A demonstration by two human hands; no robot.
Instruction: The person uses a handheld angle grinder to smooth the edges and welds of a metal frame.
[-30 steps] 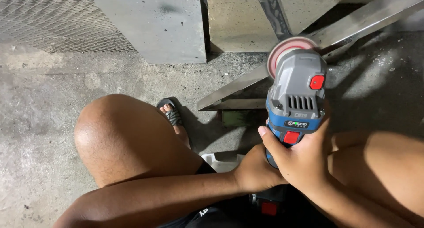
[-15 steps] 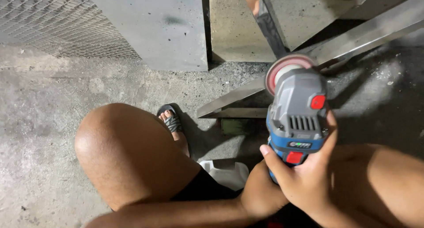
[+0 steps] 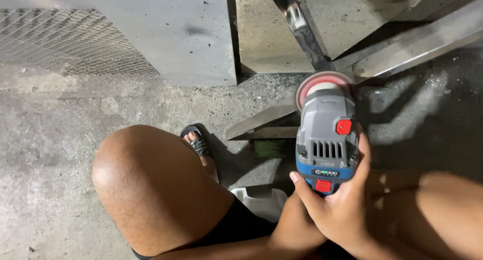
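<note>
Head view looks straight down on one cordless angle grinder (image 3: 327, 139), grey and blue with two red buttons, held upright between the person's knees. One right hand (image 3: 342, 209) wraps the lower end of the tool body, thumb on the left side and fingers up the right side, so its grip is closed tight around the grinder. One left hand (image 3: 294, 230) sits just beneath and to the left of the right hand, mostly hidden by it; whether its grip is closed on the tool or only backing the other hand cannot be told. At the far end of the grinder, one pinkish-red flap disc (image 3: 322, 84) meets the long steel angle bar (image 3: 382, 58) that runs diagonally from lower left to upper right across the concrete floor (image 3: 60, 139). A second, darker metal bar (image 3: 302, 28) slants down from the top edge and ends right at the disc. Two grey metal panels stand beyond: one wide panel (image 3: 166, 33) on the left with a mesh section (image 3: 65, 43), and one paler panel (image 3: 271, 33) behind the bars. One bare knee (image 3: 151, 184) fills the lower left, and one foot in a black sandal (image 3: 198, 144) rests on the floor just past it. One white object (image 3: 259, 199) lies under the thigh, partly hidden
</note>
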